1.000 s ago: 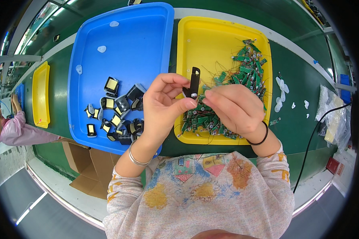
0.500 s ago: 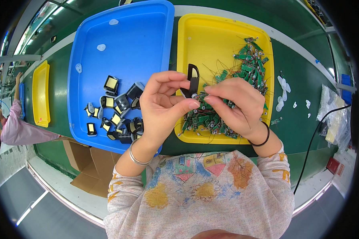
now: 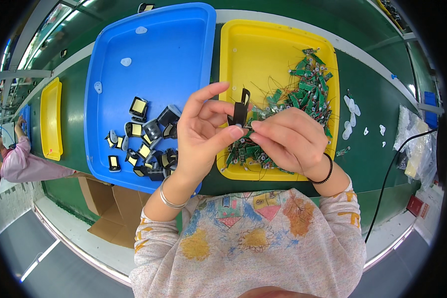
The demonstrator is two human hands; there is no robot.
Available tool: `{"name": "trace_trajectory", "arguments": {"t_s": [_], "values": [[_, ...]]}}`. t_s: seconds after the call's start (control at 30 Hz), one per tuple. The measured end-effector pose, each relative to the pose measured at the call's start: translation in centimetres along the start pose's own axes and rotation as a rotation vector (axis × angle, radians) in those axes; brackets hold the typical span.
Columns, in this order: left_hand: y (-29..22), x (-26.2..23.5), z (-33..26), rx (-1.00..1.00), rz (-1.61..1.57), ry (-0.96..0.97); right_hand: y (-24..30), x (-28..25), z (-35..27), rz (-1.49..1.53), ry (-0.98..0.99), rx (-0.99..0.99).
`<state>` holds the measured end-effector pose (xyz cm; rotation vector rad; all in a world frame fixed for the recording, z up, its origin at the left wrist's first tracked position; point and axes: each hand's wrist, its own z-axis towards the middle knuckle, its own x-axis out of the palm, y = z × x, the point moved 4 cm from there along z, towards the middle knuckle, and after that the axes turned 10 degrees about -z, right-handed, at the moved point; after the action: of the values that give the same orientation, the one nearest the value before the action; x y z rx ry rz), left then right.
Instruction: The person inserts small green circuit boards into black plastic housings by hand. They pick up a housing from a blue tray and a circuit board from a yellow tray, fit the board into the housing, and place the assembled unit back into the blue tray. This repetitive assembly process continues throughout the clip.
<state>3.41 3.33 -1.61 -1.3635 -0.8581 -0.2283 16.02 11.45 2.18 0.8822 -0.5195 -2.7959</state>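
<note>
Between the thumb and fingers of my left hand [image 3: 199, 126] is a small black plastic housing [image 3: 240, 110], held upright with a pale yellow pad near its top. My right hand [image 3: 294, 139] is pinched closed at the housing's lower end. What those fingertips grip is too small to make out. Both hands are over the near left part of a yellow tray [image 3: 253, 47], where green circuit boards [image 3: 310, 97] with thin wires lie heaped. Similar black housings [image 3: 151, 130] with yellow pads lie in the near right part of the blue tray [image 3: 166, 62].
Whitish translucent pieces [image 3: 352, 111] lie on the green table right of the yellow tray. Beyond them are a clear plastic bag [image 3: 409, 139] and a black cable [image 3: 390, 174]. Far left, a person in a pink sleeve [image 3: 32, 161] is near another yellow tray [image 3: 51, 119]. A cardboard box [image 3: 111, 213] stands below.
The housing has turned in my left fingers and sits slightly lower. My right fingertips have moved left and down, up to its lower end.
</note>
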Motion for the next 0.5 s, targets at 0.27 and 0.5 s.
{"name": "trace_trajectory", "arguments": {"t_s": [0.27, 0.5], "values": [[-0.4, 0.3, -0.1, -0.131, -0.229, 0.041, -0.2, 0.4, 0.2, 0.169, 0.019, 0.11], [-1.0, 0.6, -0.2, -0.119, -0.177, 0.105, -0.1, 0.8, 0.1, 0.21, 0.022, 0.154]]}}
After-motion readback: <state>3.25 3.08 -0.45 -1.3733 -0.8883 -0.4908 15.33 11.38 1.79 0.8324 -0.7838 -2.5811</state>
